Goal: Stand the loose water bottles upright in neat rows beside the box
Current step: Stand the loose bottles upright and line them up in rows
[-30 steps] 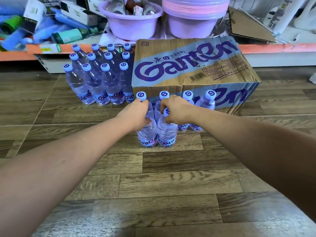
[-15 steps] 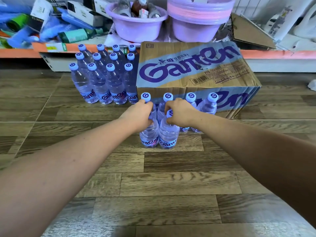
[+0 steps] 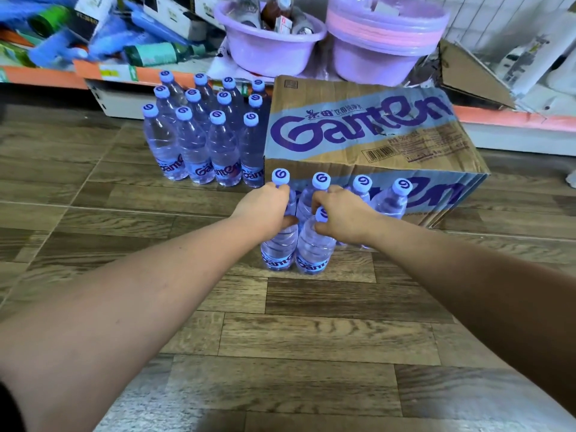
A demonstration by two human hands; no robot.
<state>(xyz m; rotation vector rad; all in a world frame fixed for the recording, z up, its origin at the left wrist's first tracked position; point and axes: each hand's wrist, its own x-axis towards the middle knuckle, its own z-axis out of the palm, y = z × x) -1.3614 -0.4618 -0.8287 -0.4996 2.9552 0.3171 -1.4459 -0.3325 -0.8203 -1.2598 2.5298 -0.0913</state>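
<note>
Fingers [image 3: 318, 199] of left hand [image 3: 263, 210], right hand [image 3: 344, 215] clasp two of eighteen bottles [image 3: 314, 247] by box [image 3: 358, 132].

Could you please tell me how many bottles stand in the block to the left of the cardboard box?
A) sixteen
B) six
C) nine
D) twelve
D: the block of bottles beside the box shows three rows of four caps each.
</note>
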